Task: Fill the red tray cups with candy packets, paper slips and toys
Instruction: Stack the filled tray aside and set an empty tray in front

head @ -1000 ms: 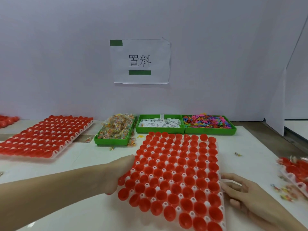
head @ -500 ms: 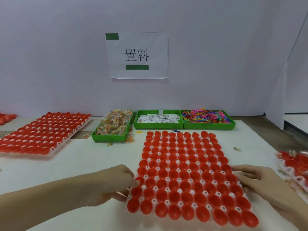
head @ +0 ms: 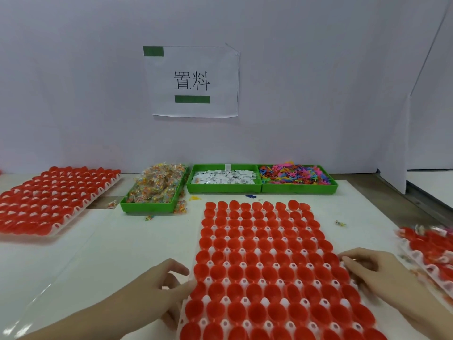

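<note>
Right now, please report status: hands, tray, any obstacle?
Left hand and right hand touch the side edges of the red tray. Cups empty. Candy bin beyond, path open.

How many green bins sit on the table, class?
3: candy bin at left, nearer than the others; paper-slip bin in the middle; toy bin at right. None seems hidden.
</note>
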Motion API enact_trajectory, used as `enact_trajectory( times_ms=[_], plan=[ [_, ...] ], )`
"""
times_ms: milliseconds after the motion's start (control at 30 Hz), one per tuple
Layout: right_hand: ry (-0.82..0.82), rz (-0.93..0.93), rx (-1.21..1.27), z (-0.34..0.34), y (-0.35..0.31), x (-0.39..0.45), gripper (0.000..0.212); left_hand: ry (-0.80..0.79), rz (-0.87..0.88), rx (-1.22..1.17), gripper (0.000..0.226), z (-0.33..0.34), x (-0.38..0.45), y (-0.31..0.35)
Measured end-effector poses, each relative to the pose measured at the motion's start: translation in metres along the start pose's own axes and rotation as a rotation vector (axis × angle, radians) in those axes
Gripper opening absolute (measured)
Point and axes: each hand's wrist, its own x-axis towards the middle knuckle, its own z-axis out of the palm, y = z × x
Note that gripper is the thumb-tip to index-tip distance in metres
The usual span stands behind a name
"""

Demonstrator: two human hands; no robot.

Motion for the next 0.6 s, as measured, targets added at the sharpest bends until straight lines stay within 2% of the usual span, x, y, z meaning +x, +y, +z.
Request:
enact_trajectory(
  times_ms=[100,167,233,300,367,467,533,600],
  plan=[
    [0.011,-0.018,-0.122,-0.002,-0.001,0.007,0.024,-0.022,0.04,0.081,0.022,-0.004,0.01,-0.001],
    [0.015,-0.021,-0.165,-0.002,-0.004,0.017,0.026,0.104,0.162,0.198,0.012,-0.009,0.028,-0.001],
    [0.028,-0.017,-0.179,0.001,-0.009,0.029,0.027,0.307,0.308,0.393,0.017,-0.016,0.055,0.003],
    [0.053,-0.008,-0.178,0.007,-0.015,0.046,0.029,0.385,0.39,0.544,0.033,-0.02,0.084,0.012],
    [0.054,0.007,-0.17,0.012,-0.021,0.064,0.033,0.361,0.348,0.543,0.047,-0.022,0.113,0.019],
    [0.026,0.038,-0.133,0.017,-0.025,0.085,0.037,0.312,0.325,0.419,0.053,-0.025,0.139,0.026],
    [0.036,0.041,-0.11,0.019,-0.021,0.094,0.039,0.271,0.351,0.348,0.045,-0.03,0.15,0.029],
    [0.054,0.027,-0.114,0.022,-0.016,0.1,0.04,0.256,0.377,0.259,0.025,-0.033,0.156,0.032]
  ],
)
